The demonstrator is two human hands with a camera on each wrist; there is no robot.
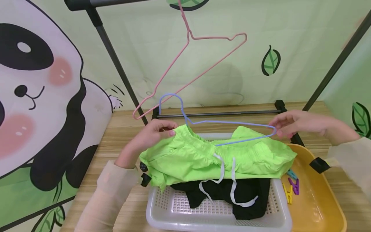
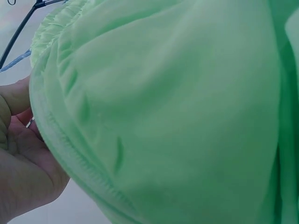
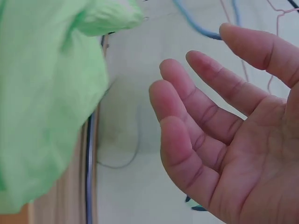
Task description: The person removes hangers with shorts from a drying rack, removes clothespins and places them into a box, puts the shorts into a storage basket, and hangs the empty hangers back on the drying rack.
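Bright green shorts (image 1: 185, 161) with a ruffled elastic waist and white drawstrings are spread above a white basket. My left hand (image 1: 152, 135) pinches the waistband at its left side; in the left wrist view, the cloth (image 2: 187, 116) hides the fingertips. A blue wire hanger (image 1: 232, 122) has its left part down inside the waist, while its hook and right end stick out. At that right end is my right hand (image 1: 304, 124). The right wrist view shows the thumb against the hanger (image 3: 198, 25), the other fingers (image 3: 170, 98) apart from it and loosely bent.
Black clothing (image 1: 252, 201) lies in the white basket (image 1: 220, 225) under the shorts. Beside it, a yellow tray (image 1: 318, 199) holds several clothespins (image 1: 295, 186). Behind, a pink hanger (image 1: 213, 38) hangs within a black rack (image 1: 118, 64) standing on the wooden surface (image 1: 95, 180).
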